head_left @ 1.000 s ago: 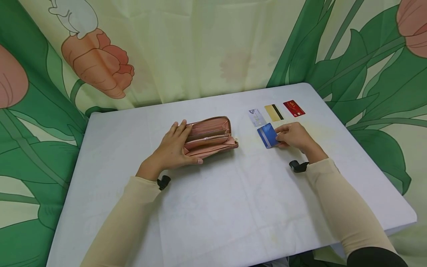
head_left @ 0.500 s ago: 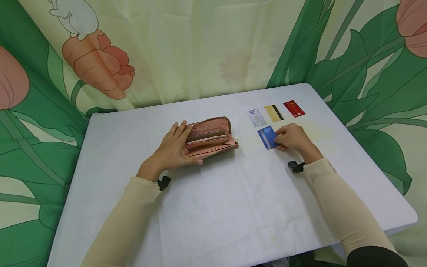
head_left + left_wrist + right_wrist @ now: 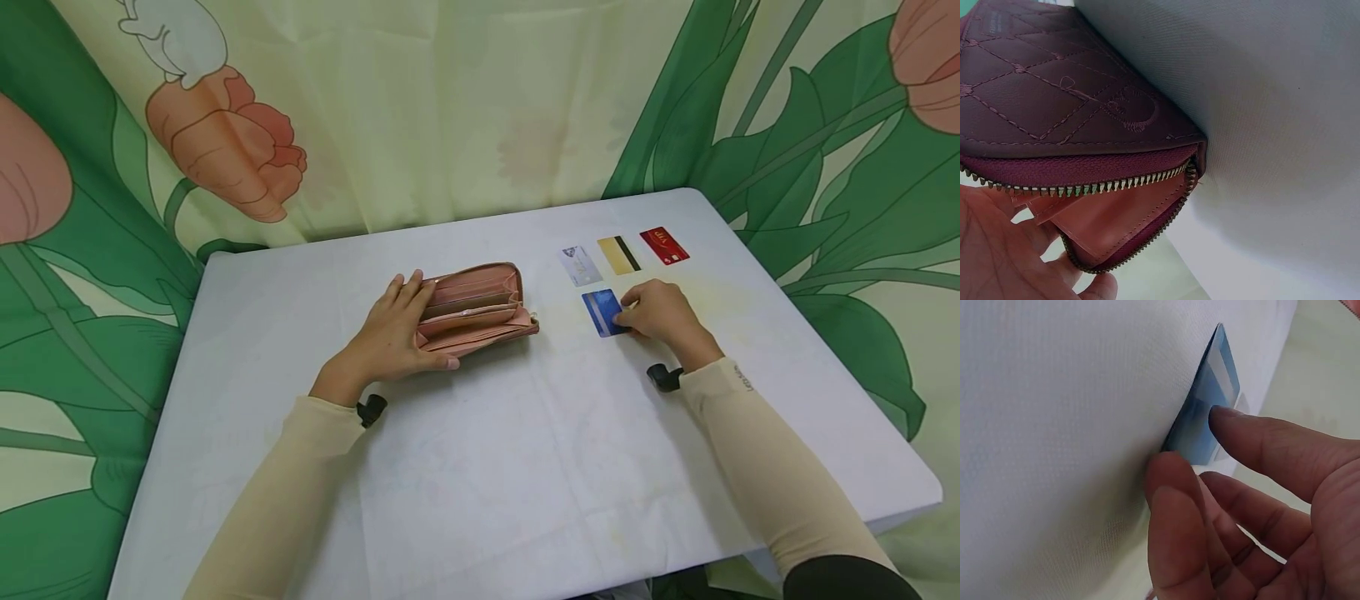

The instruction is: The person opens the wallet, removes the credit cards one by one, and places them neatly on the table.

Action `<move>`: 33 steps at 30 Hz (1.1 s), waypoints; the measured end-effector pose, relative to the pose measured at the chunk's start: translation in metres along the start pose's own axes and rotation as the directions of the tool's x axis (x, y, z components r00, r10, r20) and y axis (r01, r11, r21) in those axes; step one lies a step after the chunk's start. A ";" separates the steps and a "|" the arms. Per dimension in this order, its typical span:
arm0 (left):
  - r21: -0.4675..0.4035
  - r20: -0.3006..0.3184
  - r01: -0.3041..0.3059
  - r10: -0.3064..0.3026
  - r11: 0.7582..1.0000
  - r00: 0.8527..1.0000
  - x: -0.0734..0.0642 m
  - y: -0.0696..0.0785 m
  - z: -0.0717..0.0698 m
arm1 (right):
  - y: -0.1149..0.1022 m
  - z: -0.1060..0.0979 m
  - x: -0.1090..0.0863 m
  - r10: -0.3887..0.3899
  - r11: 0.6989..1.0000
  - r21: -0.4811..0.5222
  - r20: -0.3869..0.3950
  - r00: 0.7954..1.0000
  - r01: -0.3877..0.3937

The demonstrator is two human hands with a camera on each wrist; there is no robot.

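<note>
A pink zip-around wallet (image 3: pixel 472 308) stands unzipped on the table, its inner pockets facing up. My left hand (image 3: pixel 393 333) holds its left end, with the thumb along the front and the other fingers spread over the back side. The quilted outer side of the wallet (image 3: pixel 1054 81) fills much of the left wrist view. On the right lies a blue card (image 3: pixel 602 312) with a pale stripe. My right hand (image 3: pixel 660 315) is at its right edge. In the right wrist view the thumb (image 3: pixel 1260 437) hovers over the card's face, apart from the curled fingers (image 3: pixel 1175 519) at its near edge.
Behind the blue card lie a whitish card (image 3: pixel 580 266), a gold card (image 3: pixel 619 255) with a black stripe, and a red card (image 3: pixel 664 246). A white cloth covers the table (image 3: pixel 487 467). A printed curtain (image 3: pixel 450 117) hangs along its far edge.
The blue card, tilted up in my right hand a second ago, now lies flat in front of the whitish card. My left hand and the wallet stay in place.
</note>
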State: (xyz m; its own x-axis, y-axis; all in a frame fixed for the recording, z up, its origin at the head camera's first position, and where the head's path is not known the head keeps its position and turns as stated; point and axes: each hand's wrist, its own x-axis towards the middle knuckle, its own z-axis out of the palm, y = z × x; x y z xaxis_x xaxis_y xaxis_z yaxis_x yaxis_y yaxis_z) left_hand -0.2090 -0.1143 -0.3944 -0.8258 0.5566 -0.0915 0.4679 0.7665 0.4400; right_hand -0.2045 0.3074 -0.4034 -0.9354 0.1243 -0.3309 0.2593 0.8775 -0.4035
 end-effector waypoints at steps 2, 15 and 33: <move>0.000 0.001 0.000 0.000 1.000 1.000 -0.001 0.001 0.000 | -0.002 0.000 -0.002 0.005 1.000 -0.017 -0.008 1.000 -0.005; -0.001 -0.003 -0.004 0.004 1.000 1.000 -0.001 0.000 -0.001 | -0.023 -0.005 -0.005 -0.083 0.995 -0.063 -0.139 0.987 0.075; 0.031 -0.001 -0.002 0.002 1.000 1.000 0.000 0.001 0.001 | -0.093 -0.006 -0.016 -0.333 0.941 -0.131 -0.197 0.922 0.312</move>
State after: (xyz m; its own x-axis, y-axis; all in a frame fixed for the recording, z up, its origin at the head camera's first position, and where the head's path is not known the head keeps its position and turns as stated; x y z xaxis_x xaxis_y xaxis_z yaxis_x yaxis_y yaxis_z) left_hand -0.2082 -0.1137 -0.3950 -0.8251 0.5578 -0.0901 0.4789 0.7750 0.4124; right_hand -0.2149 0.2269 -0.3556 -0.9963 -0.0861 -0.0029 -0.0789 0.9253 -0.3710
